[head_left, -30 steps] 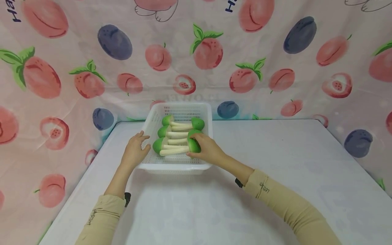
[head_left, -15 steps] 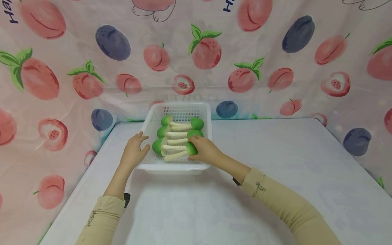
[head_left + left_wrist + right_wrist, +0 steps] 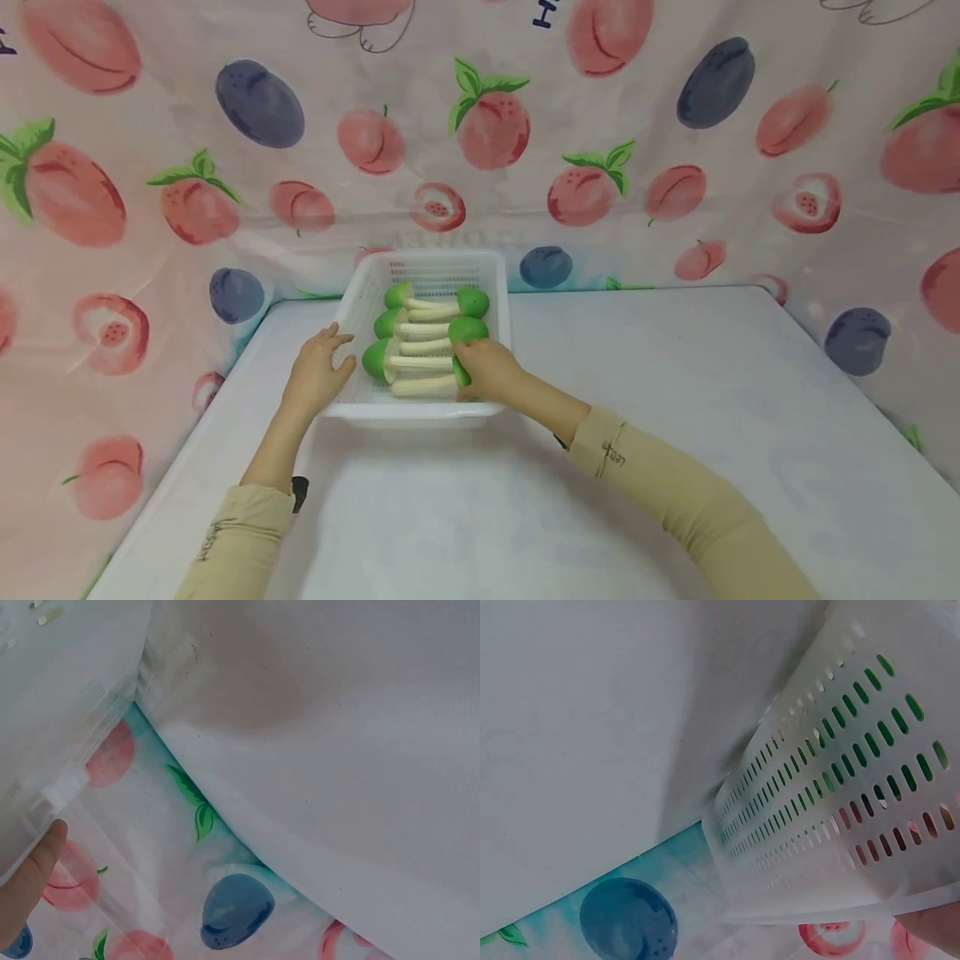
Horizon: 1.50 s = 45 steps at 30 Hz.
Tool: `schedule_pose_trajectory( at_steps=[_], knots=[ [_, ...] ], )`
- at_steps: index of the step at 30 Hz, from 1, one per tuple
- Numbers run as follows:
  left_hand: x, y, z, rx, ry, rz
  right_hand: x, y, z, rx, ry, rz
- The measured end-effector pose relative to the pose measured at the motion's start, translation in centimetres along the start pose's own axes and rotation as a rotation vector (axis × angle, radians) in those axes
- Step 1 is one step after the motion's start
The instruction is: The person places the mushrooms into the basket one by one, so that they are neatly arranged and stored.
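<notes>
A white perforated plastic basket stands on the table, holding several toy mushrooms with green caps and cream stems, such as the back one, laid sideways in rows. My right hand reaches over the right rim and grips the front mushroom by its cap, which the fingers mostly cover. Its stem points left, close to the front wall. My left hand holds the basket's left rim, thumb and index finger on the inner side. In the left wrist view, a finger lies against the outside of the basket.
A white cloth covers the table, which runs back to a curtain printed with peaches and plums. The basket sits near the back edge, left of the middle. In the right wrist view, green caps show through the slots of its side wall.
My right hand has brought the front mushroom towards the basket's front wall, apart from the stem behind it. The left hand has stayed at the rim. The whole head view has shifted slightly.
</notes>
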<state>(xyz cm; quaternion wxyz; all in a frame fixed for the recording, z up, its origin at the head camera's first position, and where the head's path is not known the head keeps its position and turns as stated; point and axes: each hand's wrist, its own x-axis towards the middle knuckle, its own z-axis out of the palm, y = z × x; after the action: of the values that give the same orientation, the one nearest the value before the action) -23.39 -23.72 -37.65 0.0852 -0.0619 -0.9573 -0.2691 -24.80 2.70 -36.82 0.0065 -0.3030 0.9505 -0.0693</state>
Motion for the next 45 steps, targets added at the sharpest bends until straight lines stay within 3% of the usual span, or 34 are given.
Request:
schedule_pose_trajectory(
  at_steps=[7, 23, 37, 45],
  knots=[
    [-0.11, 0.05, -0.16, 0.008, -0.001, 0.010, 0.10, -0.32, 0.01, -0.091, -0.015, -0.002],
    [0.34, 0.34, 0.10, 0.013, 0.000, 0.021, 0.22, 0.10, 0.25, -0.112, 0.016, -0.015],
    [-0.10, 0.16, 0.11, 0.007, -0.008, 0.014, -0.18, 0.10, 0.62, 0.081, 0.044, -0.005],
    [-0.11, 0.24, -0.05, 0.019, 0.002, 0.019, -0.12, 0.51, 0.74, 0.265, 0.130, -0.002]
  ],
)
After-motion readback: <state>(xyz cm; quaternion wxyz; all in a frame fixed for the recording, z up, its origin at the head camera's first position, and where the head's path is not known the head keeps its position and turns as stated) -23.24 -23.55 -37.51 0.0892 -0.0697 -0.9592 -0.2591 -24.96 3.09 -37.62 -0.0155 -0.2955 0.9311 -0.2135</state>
